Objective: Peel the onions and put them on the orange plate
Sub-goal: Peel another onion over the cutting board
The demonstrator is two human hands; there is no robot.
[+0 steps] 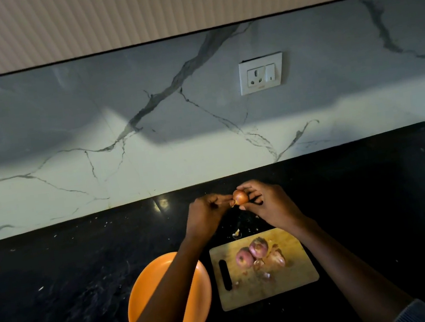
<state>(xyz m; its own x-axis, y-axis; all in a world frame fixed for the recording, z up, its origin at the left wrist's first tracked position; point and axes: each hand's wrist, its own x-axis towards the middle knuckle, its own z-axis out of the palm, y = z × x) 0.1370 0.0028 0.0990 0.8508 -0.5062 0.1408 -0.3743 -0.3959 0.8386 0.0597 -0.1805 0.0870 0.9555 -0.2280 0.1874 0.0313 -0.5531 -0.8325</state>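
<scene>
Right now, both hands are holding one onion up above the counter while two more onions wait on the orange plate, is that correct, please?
Not quite: in the head view the two other onions lie on the wooden cutting board, not on the orange plate. The rest holds: the left hand and right hand hold one onion above the counter.

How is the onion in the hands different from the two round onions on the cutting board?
The held onion is orange-brown and looks smaller; the two board onions are pinkish-purple and look larger. The held onion is up over the black counter, in the right hand, while the left hand pinches at its skin; the board onions rest touching each other on the wooden cutting board. All three are round and whole, and none is on the orange plate.
</scene>
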